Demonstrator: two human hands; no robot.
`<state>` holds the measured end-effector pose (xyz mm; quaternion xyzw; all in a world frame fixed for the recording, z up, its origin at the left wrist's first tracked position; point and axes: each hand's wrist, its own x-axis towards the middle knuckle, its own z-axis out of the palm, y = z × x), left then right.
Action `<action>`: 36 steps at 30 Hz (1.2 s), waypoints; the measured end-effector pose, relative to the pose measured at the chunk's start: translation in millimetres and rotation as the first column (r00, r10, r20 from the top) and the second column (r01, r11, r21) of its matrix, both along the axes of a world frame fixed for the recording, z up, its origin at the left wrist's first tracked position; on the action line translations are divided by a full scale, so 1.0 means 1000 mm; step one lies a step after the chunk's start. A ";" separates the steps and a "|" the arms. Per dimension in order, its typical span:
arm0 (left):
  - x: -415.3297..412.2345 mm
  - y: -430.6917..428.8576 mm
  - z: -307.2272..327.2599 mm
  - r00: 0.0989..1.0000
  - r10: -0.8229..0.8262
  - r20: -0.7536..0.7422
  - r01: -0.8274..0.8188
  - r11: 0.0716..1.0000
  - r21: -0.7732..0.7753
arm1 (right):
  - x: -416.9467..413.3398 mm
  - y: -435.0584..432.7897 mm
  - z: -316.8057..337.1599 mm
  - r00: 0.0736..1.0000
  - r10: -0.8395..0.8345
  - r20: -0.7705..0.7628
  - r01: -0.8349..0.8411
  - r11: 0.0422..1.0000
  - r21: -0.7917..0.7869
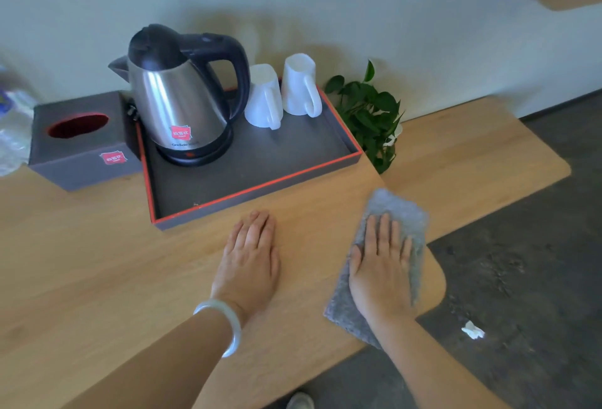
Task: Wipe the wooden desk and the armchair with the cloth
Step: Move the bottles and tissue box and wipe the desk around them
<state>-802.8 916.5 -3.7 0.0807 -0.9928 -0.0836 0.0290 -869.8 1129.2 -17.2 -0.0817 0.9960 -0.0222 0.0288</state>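
Toward four o'clock in the view, on the near right corner of the desk (97, 262), the cloth (400, 209) lay flat under the right hand (381, 265). That hand was spread open, palm down, fingers straight and slightly apart, pressing the grey cloth to the wood; it gripped nothing. Cloth showed past the fingertips at twelve o'clock and past the wrist at six, and its right edge lay close to the desk's rounded corner.

At nine o'clock from that hand, apart from the cloth, the left hand (250, 262) rested flat on bare wood, fingers straight and together, holding nothing. A pale bracelet (224, 320) circled its wrist. Its fingertips lay just short of the front rim of the tray (254, 190), at twelve o'clock.

On the tray, a kettle (176, 102) stood at ten o'clock, and a mug (264, 99) and a second mug (301, 86) stood upside down side by side at one o'clock. A tissue box (81, 148) sat close against the tray at nine o'clock. A plant (371, 112) stood at the tray's three o'clock side.

Dark floor (521, 262) filled the view from three to six o'clock, with a white scrap (473, 330) lying on it.
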 end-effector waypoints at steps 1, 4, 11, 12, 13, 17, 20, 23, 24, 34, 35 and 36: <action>0.000 0.000 0.001 1.000 0.003 0.006 -0.003 1.000 0.003 | 0.003 -0.008 0.002 0.997 0.069 0.022 -0.069 0.998 -0.006; 0.001 -0.001 0.006 1.000 -0.001 0.020 0.000 1.000 0.011 | -0.006 -0.001 0.009 0.944 0.322 0.074 -0.318 0.946 -0.062; -0.004 -0.001 0.003 1.000 -0.009 -0.012 0.009 1.000 -0.010 | -0.058 0.029 0.010 0.951 0.306 0.050 -0.307 0.952 -0.004; -0.008 0.000 0.004 1.000 -0.011 -0.019 0.011 1.000 -0.017 | -0.056 0.028 0.010 0.949 0.310 0.052 -0.311 0.950 0.003; -0.014 0.003 0.005 0.999 -0.027 -0.029 0.027 1.000 -0.006 | -0.055 0.028 0.009 0.947 0.315 0.058 -0.316 0.949 0.002; -0.060 0.029 0.013 0.961 -0.259 -0.094 0.263 0.964 0.037 | -0.064 0.029 0.007 0.979 0.196 0.061 -0.191 0.979 -0.075; -0.106 0.055 0.018 0.942 -0.318 -0.103 0.326 0.943 0.068 | -0.080 0.027 0.003 0.987 0.131 0.088 -0.114 0.978 -0.173; -0.130 0.070 0.013 0.971 -0.233 -0.047 0.236 0.968 0.084 | -0.108 0.029 0.005 0.981 0.138 0.133 -0.080 0.925 -0.373; -0.132 0.074 0.010 0.978 -0.204 -0.040 0.206 0.976 0.074 | -0.121 0.030 0.006 0.977 0.153 0.151 -0.072 0.895 -0.441; -0.137 0.078 -0.002 0.985 -0.160 -0.065 0.164 0.984 0.075 | -0.265 -0.031 0.002 0.766 0.627 0.140 -0.364 0.603 -0.710; -0.137 0.078 -0.001 0.987 -0.152 -0.054 0.155 0.985 0.076 | -0.281 -0.042 0.002 0.756 0.634 0.161 -0.374 0.621 -0.689; -0.137 0.078 0.000 0.990 -0.138 -0.040 0.141 0.987 0.076 | -0.296 -0.053 0.003 0.751 0.633 0.186 -0.383 0.648 -0.659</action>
